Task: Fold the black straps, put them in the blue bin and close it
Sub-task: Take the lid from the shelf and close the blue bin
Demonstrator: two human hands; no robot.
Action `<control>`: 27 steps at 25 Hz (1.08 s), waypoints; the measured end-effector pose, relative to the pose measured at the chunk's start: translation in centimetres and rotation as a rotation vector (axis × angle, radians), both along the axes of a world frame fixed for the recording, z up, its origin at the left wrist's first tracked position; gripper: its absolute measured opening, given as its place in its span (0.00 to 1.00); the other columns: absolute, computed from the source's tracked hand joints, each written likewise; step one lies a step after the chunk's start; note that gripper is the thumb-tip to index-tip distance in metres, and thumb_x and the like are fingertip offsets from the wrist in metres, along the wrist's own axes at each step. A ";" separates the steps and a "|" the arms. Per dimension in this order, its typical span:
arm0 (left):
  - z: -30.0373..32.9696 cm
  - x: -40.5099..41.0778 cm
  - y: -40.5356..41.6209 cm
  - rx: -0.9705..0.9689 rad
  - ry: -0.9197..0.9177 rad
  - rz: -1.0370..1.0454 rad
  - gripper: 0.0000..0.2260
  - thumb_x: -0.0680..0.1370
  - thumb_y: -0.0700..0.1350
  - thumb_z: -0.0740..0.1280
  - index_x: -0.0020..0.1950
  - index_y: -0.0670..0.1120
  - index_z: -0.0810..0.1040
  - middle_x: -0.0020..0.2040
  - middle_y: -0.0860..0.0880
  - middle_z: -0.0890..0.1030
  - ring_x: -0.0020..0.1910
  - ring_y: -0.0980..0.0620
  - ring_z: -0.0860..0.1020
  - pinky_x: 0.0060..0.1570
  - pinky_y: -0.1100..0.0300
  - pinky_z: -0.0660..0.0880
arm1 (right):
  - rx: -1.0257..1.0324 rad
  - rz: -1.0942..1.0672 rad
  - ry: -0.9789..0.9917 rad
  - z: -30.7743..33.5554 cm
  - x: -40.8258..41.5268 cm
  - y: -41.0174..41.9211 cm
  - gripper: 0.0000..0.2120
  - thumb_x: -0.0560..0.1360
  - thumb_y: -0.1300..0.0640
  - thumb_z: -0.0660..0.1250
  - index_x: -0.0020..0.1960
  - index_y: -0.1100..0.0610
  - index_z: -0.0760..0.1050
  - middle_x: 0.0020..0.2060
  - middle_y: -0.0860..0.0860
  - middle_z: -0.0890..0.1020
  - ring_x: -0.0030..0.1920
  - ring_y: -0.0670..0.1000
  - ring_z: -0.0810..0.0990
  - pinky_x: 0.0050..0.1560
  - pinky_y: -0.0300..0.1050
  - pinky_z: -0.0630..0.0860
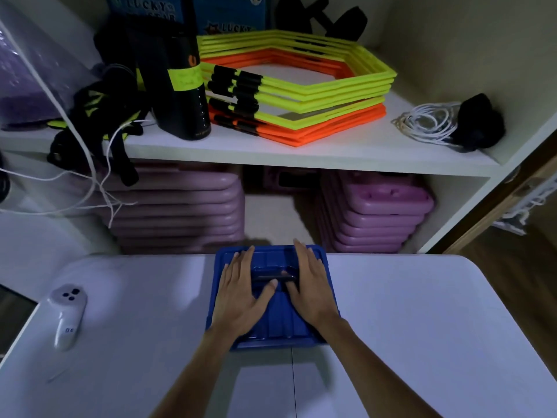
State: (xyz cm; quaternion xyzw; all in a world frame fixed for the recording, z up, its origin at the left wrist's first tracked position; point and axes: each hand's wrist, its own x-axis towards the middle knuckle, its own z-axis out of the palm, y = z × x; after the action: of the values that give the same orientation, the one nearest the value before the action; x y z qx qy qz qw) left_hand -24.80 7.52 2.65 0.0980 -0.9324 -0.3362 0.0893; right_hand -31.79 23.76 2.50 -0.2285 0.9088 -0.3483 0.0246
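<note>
Both hands flat on blue bin, seemingly lengthwise away

- Left hand and right hand lie flat, fingers straight, on the lid of the blue bin; thumbs point inward beside the lid's dark handle
- Bin sits on a white table; a white controller lies well to the left
- Behind, a shelf bears yellow and orange hexagon rings
</note>
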 end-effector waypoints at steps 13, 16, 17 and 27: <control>0.3 0.3 -0.1 -0.241 -0.019 0.181 0.26 0.81 0.52 0.56 0.77 0.47 0.54 0.76 0.40 0.57 0.74 0.40 0.57 0.73 0.47 0.59 | 0.425 -0.004 0.229 -1.8 0.9 -0.6 0.29 0.81 0.44 0.37 0.80 0.51 0.48 0.79 0.57 0.48 0.79 0.59 0.46 0.77 0.58 0.48; -0.4 2.6 -4.1 0.007 -0.104 0.383 0.36 0.76 0.63 0.63 0.77 0.47 0.56 0.76 0.42 0.60 0.74 0.42 0.60 0.73 0.47 0.58 | 0.449 -0.019 0.227 -1.9 0.8 -0.7 0.30 0.80 0.46 0.38 0.80 0.55 0.46 0.79 0.56 0.48 0.79 0.58 0.46 0.77 0.54 0.43; -0.5 3.1 -5.1 0.326 -0.260 0.413 0.41 0.72 0.66 0.65 0.77 0.46 0.55 0.75 0.43 0.62 0.74 0.43 0.63 0.72 0.48 0.61 | 0.450 -0.019 0.223 -1.9 0.8 -0.7 0.30 0.79 0.46 0.37 0.80 0.55 0.46 0.79 0.57 0.48 0.79 0.58 0.46 0.77 0.53 0.42; 0.3 1.9 -4.6 0.772 -0.073 0.385 0.17 0.73 0.48 0.73 0.57 0.43 0.77 0.53 0.43 0.83 0.50 0.44 0.83 0.50 0.47 0.81 | 0.434 -0.027 0.243 -1.8 0.9 -0.7 0.31 0.80 0.45 0.38 0.80 0.56 0.50 0.79 0.57 0.51 0.79 0.59 0.48 0.77 0.53 0.42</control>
State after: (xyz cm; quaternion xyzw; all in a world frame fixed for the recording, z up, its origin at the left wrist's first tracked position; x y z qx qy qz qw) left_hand -22.85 2.90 2.98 0.3083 -0.7053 -0.6340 0.0741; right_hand -30.91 23.10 0.68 -0.2459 0.9615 -0.1155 -0.0409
